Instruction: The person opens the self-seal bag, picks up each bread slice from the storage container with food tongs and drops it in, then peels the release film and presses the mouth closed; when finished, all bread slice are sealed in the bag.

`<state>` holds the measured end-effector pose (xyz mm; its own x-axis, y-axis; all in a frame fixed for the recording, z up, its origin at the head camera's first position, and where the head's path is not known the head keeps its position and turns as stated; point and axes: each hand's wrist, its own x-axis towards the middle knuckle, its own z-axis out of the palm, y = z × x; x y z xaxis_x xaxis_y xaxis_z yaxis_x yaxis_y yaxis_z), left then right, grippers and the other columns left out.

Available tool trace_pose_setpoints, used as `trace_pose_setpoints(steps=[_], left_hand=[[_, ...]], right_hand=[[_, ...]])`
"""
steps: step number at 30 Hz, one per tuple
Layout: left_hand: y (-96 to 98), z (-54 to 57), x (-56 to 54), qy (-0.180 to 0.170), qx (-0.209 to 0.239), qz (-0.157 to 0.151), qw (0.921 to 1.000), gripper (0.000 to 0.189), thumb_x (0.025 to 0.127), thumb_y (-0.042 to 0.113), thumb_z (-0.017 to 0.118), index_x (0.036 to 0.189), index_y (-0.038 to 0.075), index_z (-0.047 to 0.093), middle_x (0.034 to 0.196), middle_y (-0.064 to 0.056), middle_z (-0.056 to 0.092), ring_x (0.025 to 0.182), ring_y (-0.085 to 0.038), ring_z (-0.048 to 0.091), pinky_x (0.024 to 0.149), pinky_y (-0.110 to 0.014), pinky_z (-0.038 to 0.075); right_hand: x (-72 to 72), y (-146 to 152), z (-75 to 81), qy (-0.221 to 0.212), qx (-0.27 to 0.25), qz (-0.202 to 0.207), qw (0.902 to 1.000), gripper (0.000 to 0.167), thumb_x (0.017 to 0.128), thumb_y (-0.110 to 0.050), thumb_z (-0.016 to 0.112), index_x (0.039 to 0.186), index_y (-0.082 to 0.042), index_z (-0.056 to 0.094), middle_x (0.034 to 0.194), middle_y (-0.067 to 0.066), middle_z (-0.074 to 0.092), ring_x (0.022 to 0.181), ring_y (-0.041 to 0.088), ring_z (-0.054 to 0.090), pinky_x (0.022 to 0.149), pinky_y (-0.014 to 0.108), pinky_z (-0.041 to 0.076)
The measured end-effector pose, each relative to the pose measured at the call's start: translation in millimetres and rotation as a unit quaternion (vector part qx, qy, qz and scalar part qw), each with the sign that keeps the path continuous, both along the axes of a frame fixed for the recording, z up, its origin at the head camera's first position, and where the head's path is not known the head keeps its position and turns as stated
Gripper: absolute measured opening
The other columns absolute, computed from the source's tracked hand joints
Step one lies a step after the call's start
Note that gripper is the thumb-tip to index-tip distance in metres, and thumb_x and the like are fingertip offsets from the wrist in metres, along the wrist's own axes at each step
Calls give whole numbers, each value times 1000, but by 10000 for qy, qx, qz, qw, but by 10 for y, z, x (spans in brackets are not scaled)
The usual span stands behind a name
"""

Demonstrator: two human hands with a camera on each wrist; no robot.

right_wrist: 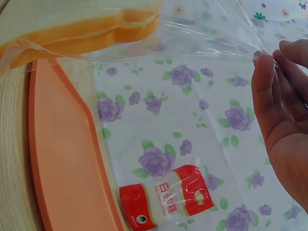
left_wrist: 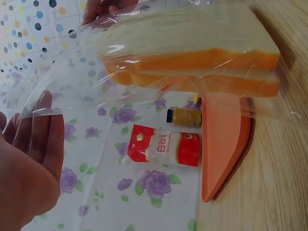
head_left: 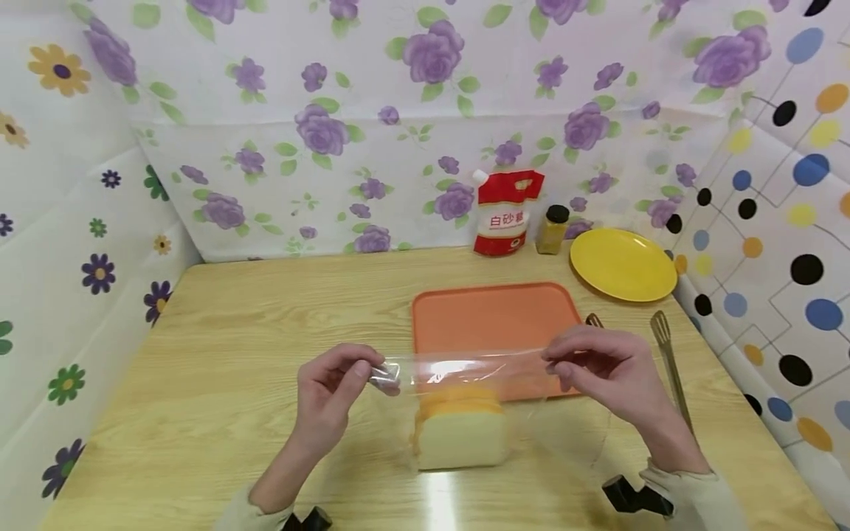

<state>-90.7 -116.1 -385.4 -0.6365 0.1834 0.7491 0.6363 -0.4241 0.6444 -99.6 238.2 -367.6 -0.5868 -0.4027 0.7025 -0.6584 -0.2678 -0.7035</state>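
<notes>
Slices of bread (head_left: 461, 435) with orange-brown crust stand inside a clear plastic bag (head_left: 451, 369) on the table, in front of the orange tray. My left hand (head_left: 332, 391) pinches the bag's upper left corner between thumb and fingers. At the upper right corner, my right hand (head_left: 604, 365) grips the film the same way, so the top edge is stretched between both hands. In the left wrist view the bread (left_wrist: 192, 43) shows through the film beyond the left hand (left_wrist: 33, 163). The right wrist view shows the right hand (right_wrist: 288, 120) holding gathered film.
An orange tray (head_left: 494, 313) lies behind the bread. Along the back stand a red and white sugar pouch (head_left: 501, 214), a small jar with a black lid (head_left: 553, 230) and a yellow plate (head_left: 624, 264). A slotted metal utensil (head_left: 671, 361) lies at the right, beside another partly hidden one (head_left: 594, 320).
</notes>
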Motion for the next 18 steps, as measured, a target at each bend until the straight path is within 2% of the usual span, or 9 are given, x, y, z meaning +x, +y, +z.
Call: trace_pose_setpoints(steps=[2, 5, 9, 12, 18], left_hand=[[47, -4, -9, -42, 22, 45, 10000, 15, 102, -3, 52, 100, -15, 61, 91, -11, 74, 74, -20, 73, 64, -36, 61], [80, -6, -11, -72, 4, 281, 9996, 15, 100, 0, 58, 95, -14, 61, 89, -7, 74, 72, -17, 73, 60, -33, 60], [92, -5, -8, -58, -180, 901, 9958, 18, 96, 5, 67, 89, -11, 62, 80, -4, 72, 67, -13, 70, 54, -25, 57], [92, -2, -3, -95, -357, 1255, 9914, 19, 92, 6, 73, 86, -8, 62, 75, -5, 70, 64, -12, 68, 53, -23, 56], [76, 7, 36, -333, -643, 1576, 9848, 14, 80, -13, 72, 85, -6, 61, 73, -9, 68, 65, -11, 68, 57, -25, 58]], right_hand=[[18, 23, 12, 20, -34, 11, 10000, 22, 87, 23, 61, 106, 14, 67, 100, 22, 69, 74, 19, 66, 54, 26, 54], [21, 26, 22, 64, -29, 19, 10000, 21, 87, 22, 62, 106, 14, 67, 99, 22, 69, 72, 20, 65, 53, 26, 53], [12, 5, 27, 107, -37, 41, 9999, 21, 87, 22, 63, 106, 14, 67, 99, 22, 70, 73, 19, 66, 51, 27, 52], [8, -11, 27, 108, -37, 37, 9999, 21, 87, 22, 62, 106, 14, 67, 100, 22, 70, 73, 19, 66, 50, 27, 51], [2, -47, 18, 113, -41, -32, 9999, 21, 86, 22, 63, 105, 14, 67, 99, 22, 69, 70, 19, 63, 48, 27, 48]])
